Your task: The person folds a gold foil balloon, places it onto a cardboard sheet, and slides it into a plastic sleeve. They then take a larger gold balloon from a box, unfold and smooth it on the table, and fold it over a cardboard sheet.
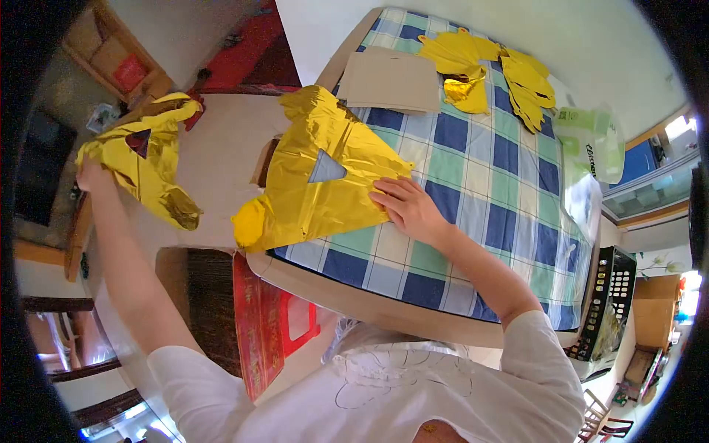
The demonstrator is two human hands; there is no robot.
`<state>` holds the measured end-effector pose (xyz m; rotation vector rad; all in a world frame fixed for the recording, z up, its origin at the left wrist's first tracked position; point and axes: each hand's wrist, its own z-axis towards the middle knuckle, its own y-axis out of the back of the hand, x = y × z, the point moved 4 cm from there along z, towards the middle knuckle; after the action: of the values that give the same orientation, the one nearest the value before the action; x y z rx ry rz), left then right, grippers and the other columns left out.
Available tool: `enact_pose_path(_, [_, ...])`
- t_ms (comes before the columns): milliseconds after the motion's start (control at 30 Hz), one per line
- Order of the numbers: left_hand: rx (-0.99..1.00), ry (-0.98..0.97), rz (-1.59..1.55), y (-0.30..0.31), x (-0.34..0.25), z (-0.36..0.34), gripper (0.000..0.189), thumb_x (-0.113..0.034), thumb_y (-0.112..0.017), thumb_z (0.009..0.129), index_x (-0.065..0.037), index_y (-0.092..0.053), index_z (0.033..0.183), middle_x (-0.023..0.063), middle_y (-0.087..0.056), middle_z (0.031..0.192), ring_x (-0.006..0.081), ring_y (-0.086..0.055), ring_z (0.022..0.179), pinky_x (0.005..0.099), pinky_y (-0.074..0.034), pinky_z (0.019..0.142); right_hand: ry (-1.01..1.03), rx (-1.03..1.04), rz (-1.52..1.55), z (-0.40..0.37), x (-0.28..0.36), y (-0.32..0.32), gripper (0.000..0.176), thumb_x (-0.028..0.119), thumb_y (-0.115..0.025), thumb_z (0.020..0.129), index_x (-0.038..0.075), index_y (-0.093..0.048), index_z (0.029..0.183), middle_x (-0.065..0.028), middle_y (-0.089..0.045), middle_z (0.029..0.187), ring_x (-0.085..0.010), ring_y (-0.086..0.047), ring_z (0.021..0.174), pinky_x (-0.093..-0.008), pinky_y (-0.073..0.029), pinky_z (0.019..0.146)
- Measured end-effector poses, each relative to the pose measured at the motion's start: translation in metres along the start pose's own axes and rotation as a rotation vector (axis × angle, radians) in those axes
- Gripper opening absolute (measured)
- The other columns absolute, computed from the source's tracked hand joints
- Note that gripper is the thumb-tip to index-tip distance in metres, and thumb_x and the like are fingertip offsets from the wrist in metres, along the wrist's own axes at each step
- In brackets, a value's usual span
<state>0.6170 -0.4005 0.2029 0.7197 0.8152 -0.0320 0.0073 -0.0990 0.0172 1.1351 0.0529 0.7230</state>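
Observation:
My left hand (90, 175) is stretched out to the left, its fingers closed on the edge of a limp gold foil balloon (166, 159). This balloon hangs in the air, crumpled, with a triangular hole in it. A second gold foil balloon (295, 184), also flat with a triangular hole, lies across the left end of the bed-like table with checked cloth (487, 214). Part of it hangs past the edge. My right hand (406, 207) lies on its right side, fingers stretched out over the foil.
Flat brown cardboard sheets (391, 77) lie at the back of the cloth. More gold foil pieces (526, 85) are beyond them, with a green and white plastic bag (594, 140) at the right. A black crate (609, 295) stands past the right edge. A red stool (299, 328) is below the front edge.

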Motion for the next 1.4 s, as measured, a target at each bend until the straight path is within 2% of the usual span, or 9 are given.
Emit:
enact_pose_path(133, [0.131, -0.029, -0.923, -0.011, -0.071, -0.05, 0.035, -0.026, -0.065, 0.088, 0.003, -0.058, 0.106, 0.0101, -0.063, 0.1, 0.0203, -0.061, 0.085, 0.0316, -0.05, 0.073, 0.008, -0.018, 0.04, -0.002, -0.004, -0.004, 0.041, 0.005, -0.061, 0.078, 0.011, -0.056, 0.118, -0.0125, -0.055, 0.125, -0.0312, -0.052, 0.117, -0.0438, -0.041, 0.1])
enact_pose_path(300, [0.302, -0.465, -0.67, 0.01, -0.227, -0.276, 0.033, -0.03, -0.06, 0.092, -0.002, -0.058, 0.109, 0.0098, -0.061, 0.102, 0.0157, -0.057, 0.091, 0.0297, -0.045, 0.08, -0.181, -0.145, 0.207, -0.01, 0.002, 0.021, 0.039, 0.003, -0.059, 0.079, 0.01, -0.057, 0.118, -0.0158, -0.054, 0.126, -0.0361, -0.053, 0.112, -0.0426, -0.043, 0.097])
enact_pose_path(500, [1.462, -0.83, -0.908, 0.017, -0.275, -0.545, 0.005, -0.007, -0.055, 0.092, -0.006, -0.052, 0.096, 0.0065, -0.056, 0.088, 0.0175, -0.056, 0.086, 0.0311, -0.045, 0.08, -0.575, -0.567, 0.147, -0.079, -0.029, 0.113, 0.032, -0.002, -0.055, 0.084, 0.007, -0.061, 0.114, -0.0136, -0.062, 0.116, -0.0292, -0.058, 0.109, -0.0357, -0.045, 0.094])
enact_pose_path(700, [2.01, -1.271, -1.007, 0.041, -0.2, -0.721, 0.015, -0.012, -0.064, 0.084, -0.007, -0.054, 0.093, 0.0139, -0.059, 0.099, 0.0331, -0.058, 0.098, 0.0396, -0.047, 0.085, -0.956, -0.79, 0.084, -0.235, -0.074, 0.188, 0.025, -0.001, -0.051, 0.089, 0.004, -0.061, 0.111, -0.007, -0.065, 0.106, -0.0162, -0.06, 0.101, -0.0283, -0.047, 0.085])
enact_pose_path(800, [1.804, -1.492, -0.976, 0.061, -0.191, -0.721, 0.028, -0.021, -0.067, 0.084, -0.008, -0.055, 0.105, 0.0173, -0.057, 0.116, 0.0344, -0.053, 0.116, 0.0418, -0.042, 0.098, -0.949, -0.749, -0.009, -0.257, -0.065, 0.2, 0.024, -0.001, -0.052, 0.088, 0.003, -0.061, 0.109, -0.009, -0.065, 0.103, -0.0201, -0.061, 0.1, -0.0302, -0.047, 0.085])
enact_pose_path(933, [2.033, -1.073, -0.946, 0.044, -0.204, -0.697, 0.054, -0.038, -0.065, 0.085, -0.01, -0.047, 0.127, 0.0188, -0.042, 0.139, 0.0371, -0.033, 0.134, 0.0516, -0.024, 0.11, -0.862, -0.594, -0.091, -0.219, -0.043, 0.197, 0.026, -0.001, -0.053, 0.086, 0.006, -0.062, 0.109, -0.0135, -0.062, 0.111, -0.0302, -0.059, 0.105, -0.0343, -0.046, 0.088])
enact_pose_path(1033, [1.25, -1.486, -0.452, 0.017, -0.22, -0.695, 0.061, -0.048, -0.058, 0.087, -0.012, -0.045, 0.135, 0.0208, -0.03, 0.147, 0.0381, -0.024, 0.138, 0.0599, -0.019, 0.109, -0.801, -0.254, -0.242, -0.203, -0.067, 0.172, 0.035, 0.015, -0.056, 0.089, 0.014, -0.056, 0.124, -0.0139, -0.048, 0.135, -0.0303, -0.043, 0.127, -0.0456, -0.034, 0.104])
enact_pose_path(1167, [1.198, -1.515, -0.091, -0.028, -0.222, -0.702, 0.071, -0.055, -0.049, 0.09, -0.022, -0.026, 0.148, 0.0157, -0.013, 0.155, 0.0372, -0.009, 0.143, 0.0613, -0.006, 0.111, -0.895, 0.092, -0.428, -0.213, -0.086, 0.151, 0.048, 0.035, -0.049, 0.093, 0.021, -0.043, 0.139, -0.0131, -0.035, 0.146, -0.0286, -0.029, 0.137, -0.0556, -0.021, 0.109])
enact_pose_path(1400, [1.249, -1.601, -0.01, -0.049, -0.239, -0.69, 0.071, -0.052, -0.049, 0.09, -0.021, -0.025, 0.148, 0.0147, -0.014, 0.155, 0.0369, -0.011, 0.143, 0.0619, -0.009, 0.11, -0.919, 0.028, -0.446, -0.241, -0.085, 0.167, 0.053, 0.033, -0.052, 0.092, 0.02, -0.038, 0.142, -0.0137, -0.032, 0.148, -0.0314, -0.027, 0.138, -0.0539, -0.021, 0.11])
